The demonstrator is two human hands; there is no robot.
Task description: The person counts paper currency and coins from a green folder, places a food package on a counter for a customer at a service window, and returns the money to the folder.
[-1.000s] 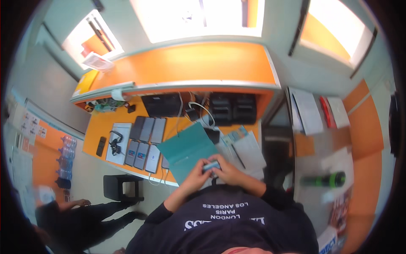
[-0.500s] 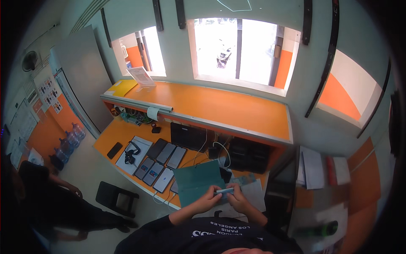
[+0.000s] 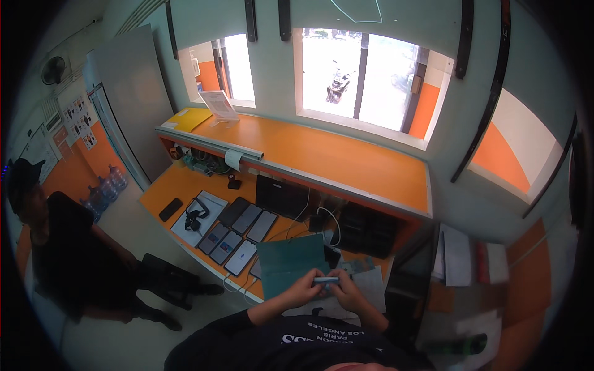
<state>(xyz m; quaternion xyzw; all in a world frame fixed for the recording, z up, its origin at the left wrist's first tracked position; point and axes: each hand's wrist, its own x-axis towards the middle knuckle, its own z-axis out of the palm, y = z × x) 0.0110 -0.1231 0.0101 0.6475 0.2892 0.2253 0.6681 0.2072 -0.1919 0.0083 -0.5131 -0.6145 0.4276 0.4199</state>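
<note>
Both hands meet in front of my chest over the near edge of the orange desk (image 3: 162,188), with a slim pale-blue object (image 3: 326,280) between them. It is too small and turned too far edge-on to name. My left hand (image 3: 304,288) has its fingers closed on the left end, and my right hand (image 3: 348,292) grips the right end. Just beyond my left hand lies a dark green folder (image 3: 286,258). Papers (image 3: 369,285) spread out beneath and right of my hands. Left of the folder, several phones (image 3: 240,257) lie in rows, some with white cables attached.
A black strap-like device (image 3: 197,213) rests on a white sheet, beside a dark phone (image 3: 170,209). A raised orange shelf (image 3: 322,159) runs behind the desk. At left, a person in black (image 3: 80,253) stands by a black stool (image 3: 167,275). Folders (image 3: 455,253) stand at right.
My view has shifted, so the scene sits further right. The person at left has come further into view, beside the stool. My hands still hold the pale-blue object, turned slightly flatter.
</note>
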